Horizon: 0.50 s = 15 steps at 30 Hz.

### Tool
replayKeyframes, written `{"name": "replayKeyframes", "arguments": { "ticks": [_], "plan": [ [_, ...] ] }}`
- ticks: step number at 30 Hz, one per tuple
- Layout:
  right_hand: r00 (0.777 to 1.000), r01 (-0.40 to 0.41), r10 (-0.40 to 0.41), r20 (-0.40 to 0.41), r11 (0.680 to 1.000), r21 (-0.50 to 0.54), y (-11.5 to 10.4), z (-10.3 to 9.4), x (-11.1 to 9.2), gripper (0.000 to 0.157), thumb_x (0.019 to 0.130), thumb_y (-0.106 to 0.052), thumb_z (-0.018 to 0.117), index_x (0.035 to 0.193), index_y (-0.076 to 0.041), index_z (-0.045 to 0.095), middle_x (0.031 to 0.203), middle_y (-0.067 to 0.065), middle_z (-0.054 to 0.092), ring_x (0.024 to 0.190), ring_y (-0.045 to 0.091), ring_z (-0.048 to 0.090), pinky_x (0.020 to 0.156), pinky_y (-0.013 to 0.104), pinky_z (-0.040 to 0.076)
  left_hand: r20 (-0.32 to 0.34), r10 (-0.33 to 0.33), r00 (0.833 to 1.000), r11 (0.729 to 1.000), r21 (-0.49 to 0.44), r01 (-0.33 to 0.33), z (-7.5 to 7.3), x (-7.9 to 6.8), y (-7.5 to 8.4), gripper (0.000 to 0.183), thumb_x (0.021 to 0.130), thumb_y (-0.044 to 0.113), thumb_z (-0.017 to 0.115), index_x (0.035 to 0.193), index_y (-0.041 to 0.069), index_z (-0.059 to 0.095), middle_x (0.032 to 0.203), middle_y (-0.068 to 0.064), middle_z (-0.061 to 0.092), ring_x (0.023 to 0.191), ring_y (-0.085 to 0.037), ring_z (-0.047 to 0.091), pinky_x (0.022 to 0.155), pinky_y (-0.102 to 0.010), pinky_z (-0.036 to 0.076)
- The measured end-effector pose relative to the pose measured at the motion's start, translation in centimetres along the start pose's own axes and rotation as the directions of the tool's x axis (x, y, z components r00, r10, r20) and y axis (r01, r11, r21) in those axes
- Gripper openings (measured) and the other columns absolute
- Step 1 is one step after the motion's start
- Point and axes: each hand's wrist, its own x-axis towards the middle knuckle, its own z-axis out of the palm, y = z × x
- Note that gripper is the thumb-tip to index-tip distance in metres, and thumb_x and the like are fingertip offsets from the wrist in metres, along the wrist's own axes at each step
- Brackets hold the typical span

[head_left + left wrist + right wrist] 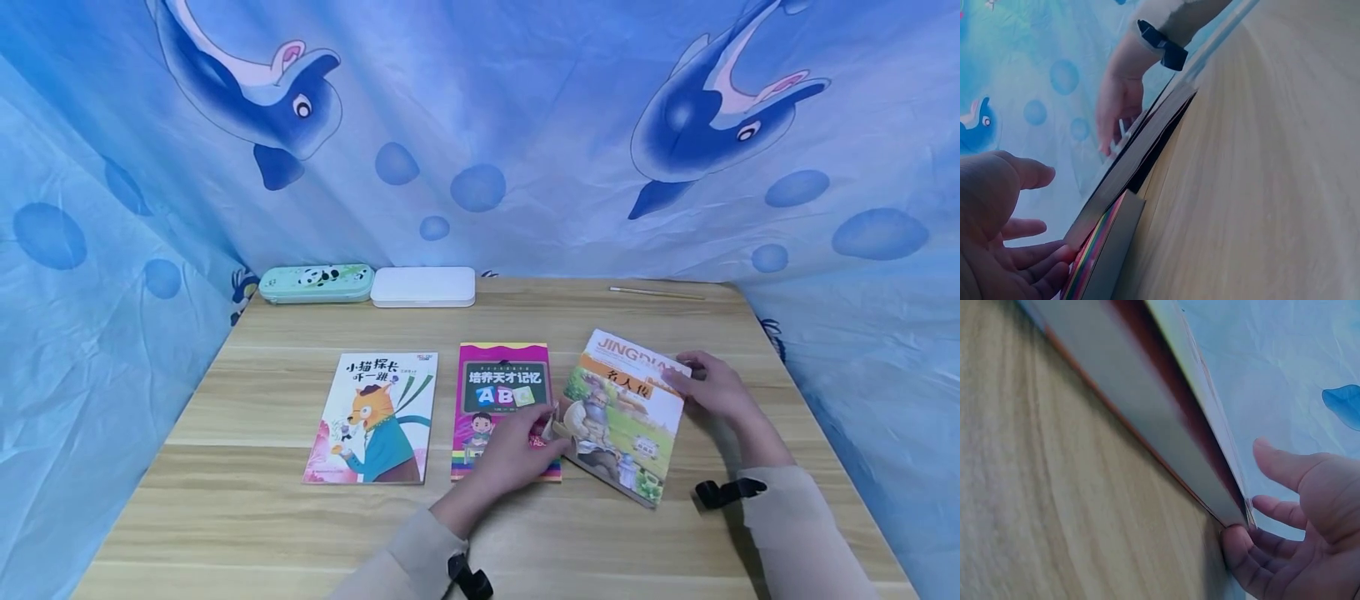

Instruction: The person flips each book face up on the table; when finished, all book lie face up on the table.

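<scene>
A paperback book with an old man on its cover lies slanted at the right of the table. My left hand reaches across a pink ABC book and holds the paperback's left edge. At its upper right edge, my right hand grips the paperback with curled fingers. In the right wrist view, the paperback's edge shows a dark gap beneath the cover. From the left wrist, the page edge appears just above the pink book's rainbow-striped end.
A cat picture book lies on the left of the wooden table. At the back are a green panda pencil case, a white case and a pencil. Blue dolphin-print cloth hangs around the table.
</scene>
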Motion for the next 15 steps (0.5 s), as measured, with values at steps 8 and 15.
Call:
{"name": "replayKeyframes", "arguments": {
  "ticks": [8, 15],
  "plan": [
    [1.000, -0.019, 0.018, 0.006, 0.997, 0.080, -0.5, 0.2, 0.4, 0.090, 0.098, -0.057, 0.057, 0.158, 0.002, 0.022, 0.152, 0.035, 0.033, 0.136, 0.055, 0.035, 0.105, 0.067, 0.040, 0.064, 0.073, 0.995, 0.997, -0.043, -0.070, 1.0, -0.4, 0.6, 0.060, 0.091, 0.036, 0.075, 0.142, 0.007, 0.058, 0.102, 0.002, 0.065, 0.092, -0.009, 0.059, 0.080, -0.023, 0.053],
    [0.999, 0.040, -0.040, 0.009, 0.995, 0.090, -0.5, 0.3, 1.3, 0.089, 0.099, -0.054, 0.059, 0.159, 0.001, 0.022, 0.153, 0.036, 0.032, 0.137, 0.055, 0.034, 0.108, 0.068, 0.036, 0.161, 0.097, 0.982, 0.995, -0.053, -0.090, 1.5, -0.6, 1.3, 0.066, 0.090, 0.037, 0.076, 0.146, 0.009, 0.054, 0.100, 0.004, 0.064, 0.089, -0.007, 0.059, 0.077, -0.019, 0.052]
  ]
}}
